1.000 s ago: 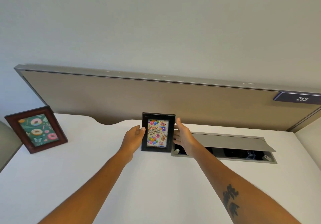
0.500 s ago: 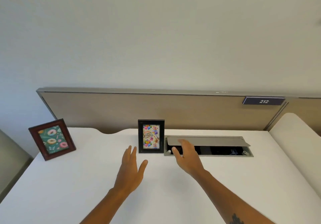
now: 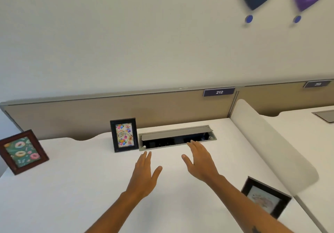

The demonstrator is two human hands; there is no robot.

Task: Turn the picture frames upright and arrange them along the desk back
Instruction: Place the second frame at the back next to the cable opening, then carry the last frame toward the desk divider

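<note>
Right now both hands float free over the white desk (image 3: 75, 187), and neither is gripping a thing. The left hand (image 3: 144, 174) hangs palm down with its fingers straight and loose, empty; the right hand (image 3: 200, 162) mirrors it, fingers spread and released, its tips near the front lip of the open cable tray (image 3: 177, 137).

The black birthday frame (image 3: 124, 135) stands upright at the desk back, just beside the tray's left end, its face turned out toward the person — a sensible spot, since the recess leaves no flat surface to its right. Over at the far left the brown donut frame (image 3: 22, 152) stands too, leaning back on its prop and angled in toward the middle, though it sits nearer the side edge than the tan partition (image 3: 90, 117).

That leaves the third one — a dark frame (image 3: 265, 197) at lower right, close under the right forearm and beside the rounded white divider (image 3: 271, 142). It is blurred, and whether it lies flat or is propped at a slant cannot be told for sure; it looks tilted rather than properly stood. Judging by the open hands, the birthday frame's step is done, and this dark frame would be the next to fetch and stand along the back.
</note>
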